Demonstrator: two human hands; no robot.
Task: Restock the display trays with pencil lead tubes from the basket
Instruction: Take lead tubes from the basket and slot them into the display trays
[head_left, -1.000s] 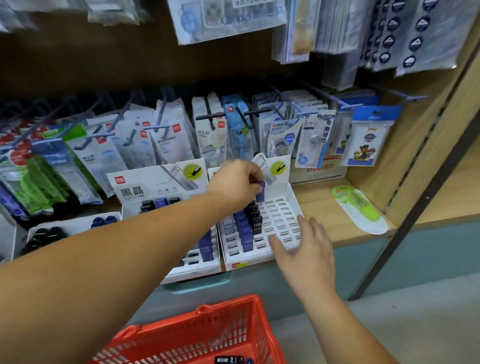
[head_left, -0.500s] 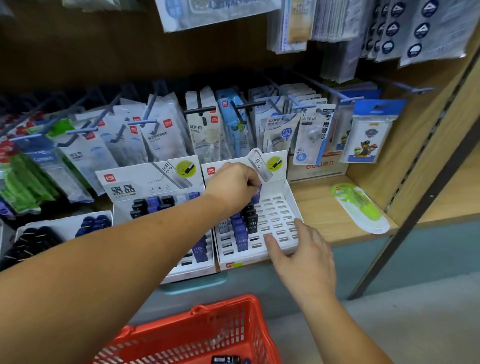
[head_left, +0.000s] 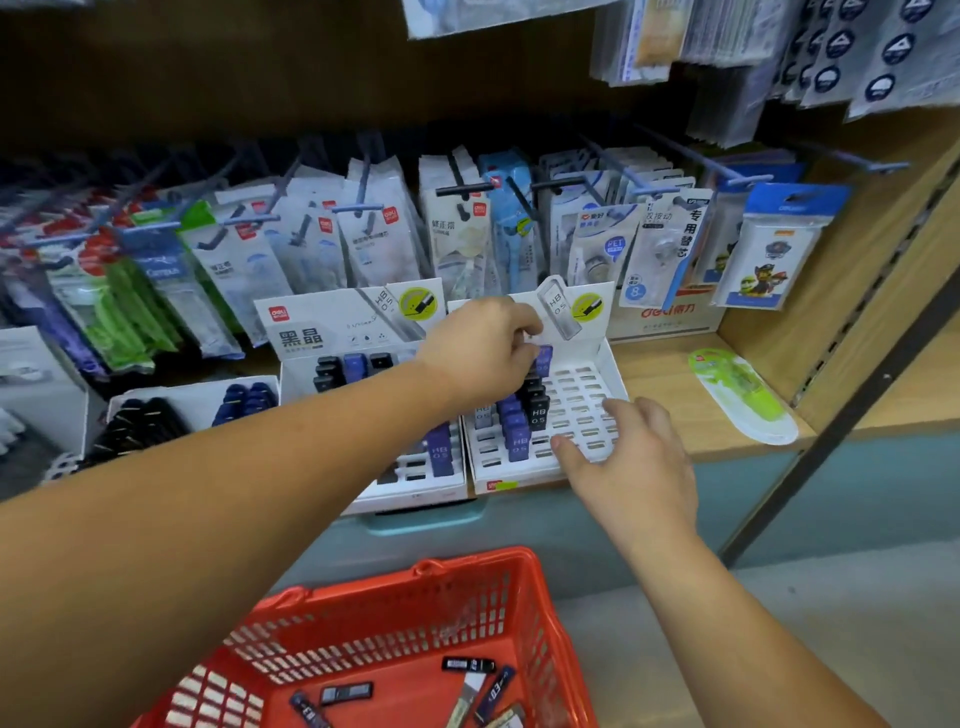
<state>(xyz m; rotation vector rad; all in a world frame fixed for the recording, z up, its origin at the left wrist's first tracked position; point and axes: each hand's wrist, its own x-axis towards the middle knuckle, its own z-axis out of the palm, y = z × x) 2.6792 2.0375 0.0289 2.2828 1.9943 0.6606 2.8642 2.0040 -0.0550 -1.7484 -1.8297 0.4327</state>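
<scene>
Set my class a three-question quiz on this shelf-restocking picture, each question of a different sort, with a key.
1. True or false: the red basket is empty.
2. The right hand rests its fingers on: A the half-empty white tray; B the basket; C a stepladder.
3. Fill in: the left hand pinches a ___ lead tube at the tray's back row.
Key: 1 false, loose tubes lie in it; 2 A; 3 blue.
</scene>
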